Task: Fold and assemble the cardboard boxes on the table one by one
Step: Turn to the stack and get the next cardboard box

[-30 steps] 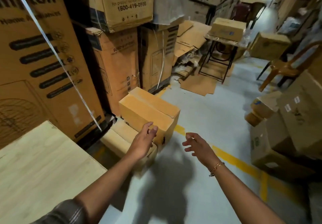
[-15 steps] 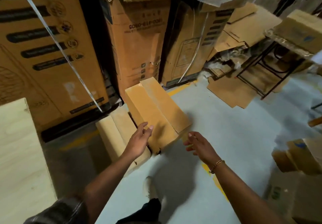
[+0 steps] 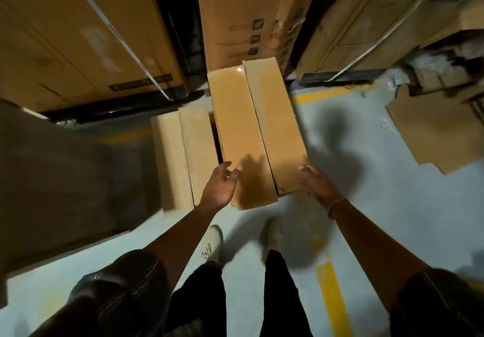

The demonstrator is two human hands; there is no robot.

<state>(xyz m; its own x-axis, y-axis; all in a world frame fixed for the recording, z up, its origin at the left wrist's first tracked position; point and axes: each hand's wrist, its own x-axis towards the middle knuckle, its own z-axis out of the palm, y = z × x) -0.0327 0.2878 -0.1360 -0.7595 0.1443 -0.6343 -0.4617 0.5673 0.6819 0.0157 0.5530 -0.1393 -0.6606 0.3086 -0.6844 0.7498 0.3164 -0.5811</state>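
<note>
The upper box (image 3: 251, 132), stacked askew on a lower box (image 3: 180, 158) on the floor (image 3: 392, 205), is flanked at its near end by the left grip (image 3: 218, 192) and right grip (image 3: 315, 183), both open and empty, so it could be toppled if lifted unevenly.

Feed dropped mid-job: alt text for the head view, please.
Both hands reach toward a closed cardboard box: left hand open over its near edge, right hand at its near right corner, grip unclear. A paler box lies left of it; tall cartons stand behind.
</note>
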